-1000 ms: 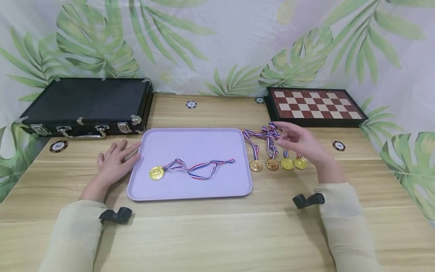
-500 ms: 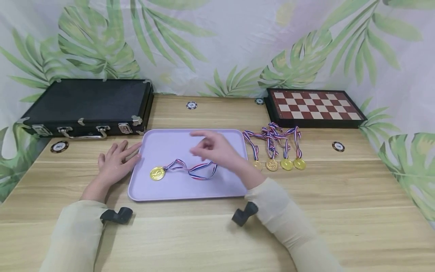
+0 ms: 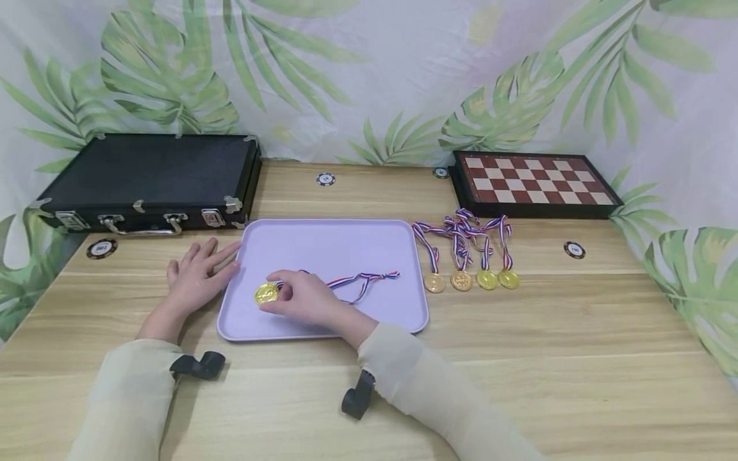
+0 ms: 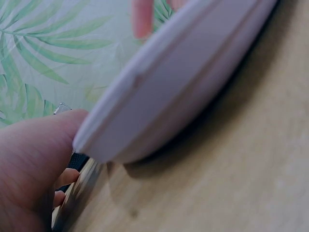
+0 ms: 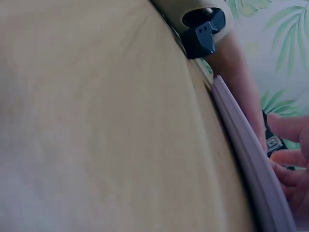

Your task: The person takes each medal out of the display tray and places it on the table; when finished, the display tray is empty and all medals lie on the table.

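Observation:
My right hand (image 3: 308,296) is over the lilac tray (image 3: 369,323), its thumb and index finger apart on either side of a gold medal (image 3: 266,293). Whether the fingertips touch the medal is unclear. The striped ribbon (image 3: 375,276) of this medal trails rightward across the tray, partly hidden under the hand. My left hand (image 3: 198,274) lies on the table with spread fingers, its thumb and index finger against the tray's left edge. In the left wrist view the left thumb (image 4: 43,150) meets the tray rim (image 4: 140,96). The right wrist view shows right-hand fingers (image 5: 287,126) above the tray side (image 5: 248,150).
Several medals (image 3: 461,280) with tangled ribbons (image 3: 461,227) lie right of the tray. A black case (image 3: 152,173) stands at the back left, a chessboard box (image 3: 536,182) at the back right. Poker chips (image 3: 101,248) are scattered on the wooden table (image 3: 553,339).
My right hand has swung left from the ribbons at the right, across the tray, and down to the gold medal. The left hand, tray and medals have stayed in place.

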### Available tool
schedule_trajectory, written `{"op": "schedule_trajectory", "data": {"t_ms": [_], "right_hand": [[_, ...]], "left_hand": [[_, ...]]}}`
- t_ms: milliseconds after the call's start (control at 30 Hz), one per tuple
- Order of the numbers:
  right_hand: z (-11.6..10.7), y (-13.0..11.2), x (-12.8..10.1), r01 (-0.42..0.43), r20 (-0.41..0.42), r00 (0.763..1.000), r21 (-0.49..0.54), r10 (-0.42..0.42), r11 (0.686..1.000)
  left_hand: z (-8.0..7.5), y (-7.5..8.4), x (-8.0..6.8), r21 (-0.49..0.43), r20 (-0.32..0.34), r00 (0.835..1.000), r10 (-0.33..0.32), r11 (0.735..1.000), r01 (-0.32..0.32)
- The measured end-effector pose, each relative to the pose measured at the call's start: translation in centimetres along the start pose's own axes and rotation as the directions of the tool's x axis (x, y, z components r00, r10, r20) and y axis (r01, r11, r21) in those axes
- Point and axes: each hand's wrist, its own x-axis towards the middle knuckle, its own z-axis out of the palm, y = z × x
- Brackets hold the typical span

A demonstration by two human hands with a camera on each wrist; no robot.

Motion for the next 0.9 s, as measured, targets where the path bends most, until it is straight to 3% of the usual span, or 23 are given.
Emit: {"op": "schedule_trajectory", "data": {"t_ms": [100, 233, 467, 667, 900], "right_hand": [[1.0, 0.0, 0.3, -0.021, -0.054, 0.998, -0.156, 0.012, 0.988], [1.8, -0.2, 0.4, -0.073, -0.127, 0.991, -0.318, 0.034, 0.945], [2.5, -0.5, 0.6, -0.16, -0.195, 0.977, -0.409, 0.086, 0.898], [2.4, -0.6, 0.0, -0.096, -0.178, 0.984, -0.441, 0.018, 0.892], [2.1, -0.6, -1.3, 0.061, -0.048, 0.995, -0.428, -0.09, 0.902]], "left_hand": [[0.0, 0.0, -0.1, -0.006, -0.007, 1.0, 0.006, 1.0, -0.006], [-0.1, -0.1, -0.1, -0.011, -0.013, 1.0, 0.016, 1.0, -0.016], [0.1, 0.0, 0.0, -0.011, -0.01, 1.0, 0.014, 1.0, -0.014], [0.0, 0.0, 0.0, -0.013, -0.014, 1.0, 0.015, 1.0, -0.016], [0.0, 0.1, 0.0, -0.011, -0.012, 1.0, 0.013, 1.0, -0.013]]}}
